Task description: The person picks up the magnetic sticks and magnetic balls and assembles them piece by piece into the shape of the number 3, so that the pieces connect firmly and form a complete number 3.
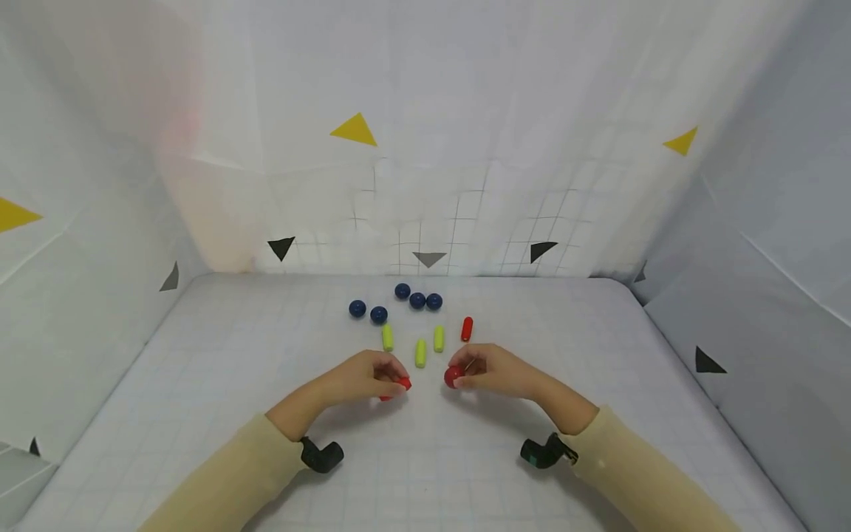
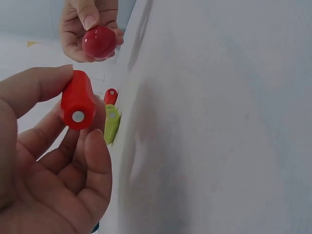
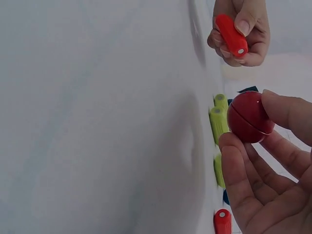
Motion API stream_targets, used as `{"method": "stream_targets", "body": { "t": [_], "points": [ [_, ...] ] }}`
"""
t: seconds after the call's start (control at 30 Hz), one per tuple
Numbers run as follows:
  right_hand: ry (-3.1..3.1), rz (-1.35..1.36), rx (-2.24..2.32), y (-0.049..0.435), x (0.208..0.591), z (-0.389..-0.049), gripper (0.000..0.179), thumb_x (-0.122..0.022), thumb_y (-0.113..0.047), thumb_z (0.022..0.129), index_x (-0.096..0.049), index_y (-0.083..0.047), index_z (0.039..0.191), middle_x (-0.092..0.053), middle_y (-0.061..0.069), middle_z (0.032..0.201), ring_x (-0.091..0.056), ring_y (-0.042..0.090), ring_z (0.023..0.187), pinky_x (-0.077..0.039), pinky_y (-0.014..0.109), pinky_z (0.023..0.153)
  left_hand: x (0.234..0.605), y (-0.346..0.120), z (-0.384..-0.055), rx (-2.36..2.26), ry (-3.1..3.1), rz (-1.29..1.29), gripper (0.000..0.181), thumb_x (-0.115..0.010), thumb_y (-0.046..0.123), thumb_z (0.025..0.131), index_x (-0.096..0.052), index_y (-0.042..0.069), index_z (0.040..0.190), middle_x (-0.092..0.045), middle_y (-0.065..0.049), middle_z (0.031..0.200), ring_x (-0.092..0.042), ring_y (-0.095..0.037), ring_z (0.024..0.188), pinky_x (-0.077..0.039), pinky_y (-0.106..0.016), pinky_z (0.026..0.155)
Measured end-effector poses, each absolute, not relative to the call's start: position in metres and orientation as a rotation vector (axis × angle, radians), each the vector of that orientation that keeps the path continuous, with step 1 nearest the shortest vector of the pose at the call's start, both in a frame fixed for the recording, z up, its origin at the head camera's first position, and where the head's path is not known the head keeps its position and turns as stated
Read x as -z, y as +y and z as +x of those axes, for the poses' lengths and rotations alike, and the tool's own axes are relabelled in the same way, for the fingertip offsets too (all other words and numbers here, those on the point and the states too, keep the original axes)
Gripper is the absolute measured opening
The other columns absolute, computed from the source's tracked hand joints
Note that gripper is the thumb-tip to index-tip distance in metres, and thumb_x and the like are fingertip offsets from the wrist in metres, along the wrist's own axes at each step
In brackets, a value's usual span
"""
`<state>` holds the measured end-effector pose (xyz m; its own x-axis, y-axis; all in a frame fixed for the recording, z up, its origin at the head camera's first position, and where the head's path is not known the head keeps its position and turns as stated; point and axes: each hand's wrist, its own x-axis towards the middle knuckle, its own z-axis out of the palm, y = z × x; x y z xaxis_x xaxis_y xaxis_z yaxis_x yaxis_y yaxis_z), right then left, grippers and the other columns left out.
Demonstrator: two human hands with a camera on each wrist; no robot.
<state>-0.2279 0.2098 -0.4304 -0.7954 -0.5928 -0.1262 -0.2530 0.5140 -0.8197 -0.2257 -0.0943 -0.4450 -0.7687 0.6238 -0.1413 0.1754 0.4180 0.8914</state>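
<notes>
Between thumb and fingers, my left hand (image 1: 364,378) pinches a red rod (image 2: 78,100) with a round silvery spot in its end. My right hand (image 1: 497,372) holds a glossy red ball (image 3: 249,117) by the fingertips, a seam line running round it. The two hands face each other low over the table, rod and ball apart. Just beyond them lie three yellow-green rods (image 1: 421,354), and a second red rod (image 1: 467,329) lies beyond the right hand.
Several dark blue balls (image 1: 402,291) sit farther back on the white table (image 1: 412,480). White sheeting (image 1: 425,89) with yellow and black triangles encloses the back and sides. Each wrist carries a small black camera (image 1: 322,456).
</notes>
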Motion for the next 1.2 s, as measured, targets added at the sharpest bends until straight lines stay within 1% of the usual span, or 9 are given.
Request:
{"method": "stream_targets", "body": {
  "t": [0.07,0.2,0.37,0.57,0.8,0.93,1.2],
  "points": [
    [2.348,-0.694,1.189,0.210,0.432,-0.227,0.029,-0.075,-0.019,0.091,-0.066,-0.011,0.117,-0.067,-0.001,0.107,-0.064,0.018,0.096,-0.053,0.032,0.087,0.446,-0.091,-0.225,-1.316,2.210,0.700,0.019,-0.076,0.014,0.090,-0.071,0.009,0.107,-0.070,0.000,0.096,-0.063,-0.015,0.080,-0.051,-0.028,0.067],
    [2.313,-0.696,1.189,0.208,0.434,-0.224,0.028,-0.075,-0.020,0.091,-0.067,-0.011,0.116,-0.068,0.000,0.107,-0.064,0.020,0.096,-0.052,0.033,0.087,0.448,-0.083,-0.223,-1.289,2.199,0.722,0.016,-0.075,0.016,0.090,-0.072,0.013,0.106,-0.072,0.003,0.095,-0.063,-0.013,0.078,-0.050,-0.026,0.065],
    [2.265,-0.717,1.187,0.206,0.439,-0.223,0.026,-0.075,-0.019,0.091,-0.068,-0.011,0.115,-0.069,0.000,0.107,-0.063,0.021,0.095,-0.053,0.031,0.084,0.450,-0.075,-0.220,-1.256,2.190,0.739,0.015,-0.074,0.018,0.091,-0.073,0.017,0.106,-0.072,0.006,0.093,-0.062,-0.012,0.077,-0.049,-0.025,0.065],
    [2.227,-0.727,1.173,0.201,0.440,-0.222,0.025,-0.075,-0.016,0.091,-0.068,-0.010,0.114,-0.068,0.000,0.106,-0.064,0.019,0.093,-0.053,0.027,0.081,0.451,-0.069,-0.218,-1.235,2.189,0.774,0.014,-0.073,0.014,0.091,-0.073,0.017,0.105,-0.070,0.006,0.091,-0.062,-0.010,0.076,-0.049,-0.024,0.068],
    [2.199,-0.765,1.182,0.199,0.438,-0.219,0.026,-0.073,-0.013,0.092,-0.067,-0.005,0.115,-0.068,0.003,0.105,-0.063,0.021,0.091,-0.053,0.026,0.079,0.451,-0.066,-0.219,-1.219,2.195,0.790,0.015,-0.072,0.013,0.091,-0.073,0.016,0.106,-0.070,0.007,0.091,-0.062,-0.010,0.075,-0.051,-0.025,0.067],
    [2.186,-0.774,1.182,0.198,0.441,-0.219,0.026,-0.073,-0.013,0.092,-0.066,-0.005,0.115,-0.068,0.003,0.105,-0.063,0.020,0.090,-0.054,0.026,0.076,0.453,-0.066,-0.219,-1.213,2.193,0.782,0.014,-0.072,0.013,0.092,-0.073,0.017,0.105,-0.070,0.006,0.090,-0.061,-0.011,0.073,-0.051,-0.025,0.066],
    [2.180,-0.747,1.180,0.194,0.444,-0.221,0.024,-0.073,-0.013,0.092,-0.067,-0.010,0.114,-0.068,0.000,0.104,-0.063,0.019,0.090,-0.054,0.027,0.072,0.456,-0.064,-0.219,-1.212,2.215,0.781,0.012,-0.074,0.016,0.091,-0.073,0.016,0.103,-0.070,0.006,0.087,-0.062,-0.011,0.072,-0.052,-0.026,0.066]
  ]
}}
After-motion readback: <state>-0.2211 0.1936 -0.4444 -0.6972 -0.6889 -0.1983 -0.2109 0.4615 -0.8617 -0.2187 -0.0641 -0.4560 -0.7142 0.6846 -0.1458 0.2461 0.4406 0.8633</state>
